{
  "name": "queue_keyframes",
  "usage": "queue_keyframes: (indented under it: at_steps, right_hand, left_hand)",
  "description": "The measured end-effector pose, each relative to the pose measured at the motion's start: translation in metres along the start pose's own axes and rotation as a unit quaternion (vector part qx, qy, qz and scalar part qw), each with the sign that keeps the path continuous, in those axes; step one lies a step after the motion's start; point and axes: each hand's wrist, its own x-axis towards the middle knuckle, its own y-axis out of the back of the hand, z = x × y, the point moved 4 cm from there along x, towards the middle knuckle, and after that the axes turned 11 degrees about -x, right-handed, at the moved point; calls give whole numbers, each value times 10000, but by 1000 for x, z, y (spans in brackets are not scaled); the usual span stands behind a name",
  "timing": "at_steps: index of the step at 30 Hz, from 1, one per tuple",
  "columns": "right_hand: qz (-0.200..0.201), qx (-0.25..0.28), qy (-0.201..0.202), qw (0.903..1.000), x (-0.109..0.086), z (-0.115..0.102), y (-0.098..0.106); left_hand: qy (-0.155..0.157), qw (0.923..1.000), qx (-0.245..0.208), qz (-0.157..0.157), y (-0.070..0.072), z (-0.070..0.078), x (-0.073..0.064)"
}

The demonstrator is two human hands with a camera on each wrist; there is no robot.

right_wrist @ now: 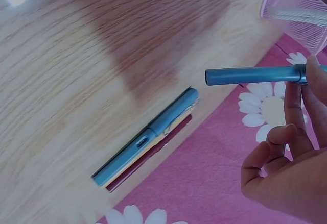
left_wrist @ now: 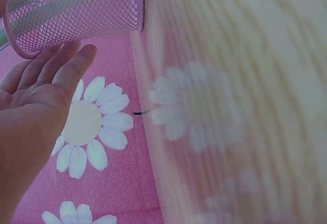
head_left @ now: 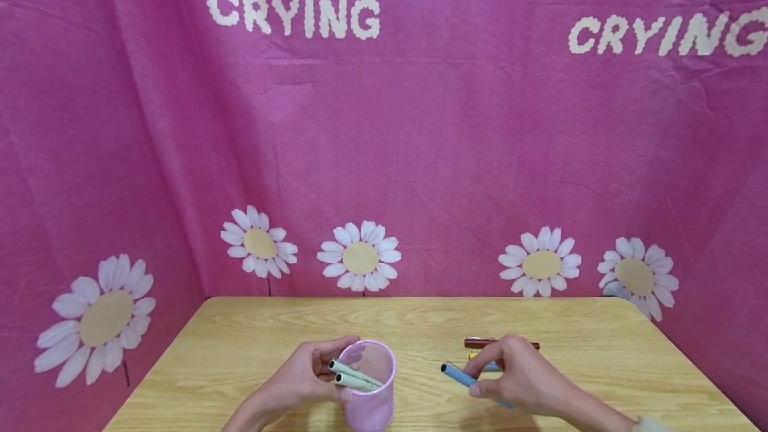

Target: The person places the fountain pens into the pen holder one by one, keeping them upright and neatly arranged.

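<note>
My left hand (head_left: 297, 379) holds a pink mesh pen cup (head_left: 371, 413) near its rim, thumb on the near side and fingers on the far side. Two pale green pens (head_left: 359, 381) lean inside the cup, their capped ends sticking out toward that hand. To the right, my right hand (head_left: 525, 379) pinches a blue pen (head_left: 459, 375) between thumb and fingers, above the table. In the right wrist view the pinched pen's free end points away from the hand. Beyond this hand lie a dark red pen (head_left: 477, 343), a yellow pen (head_left: 473, 355) and another blue pen (right_wrist: 145, 137), side by side.
The wood-grain table (head_left: 288, 325) reaches back to a pink cloth backdrop (head_left: 432, 152) printed with white daisies and lettering. Cloth also hangs along the left and right sides of the table.
</note>
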Motion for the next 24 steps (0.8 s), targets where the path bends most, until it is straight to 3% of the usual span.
queue_keyframes:
  at_steps: [17,24]
  right_hand:
    - [313,308,-505,9978,10,-20,-3]
    - [575,449,-364,9967,16,-29,-5]
  left_hand:
    - [-103,9999,-49,-42,-1,0,-1]
    - [-49,10000,0,-13,-1,1,-1]
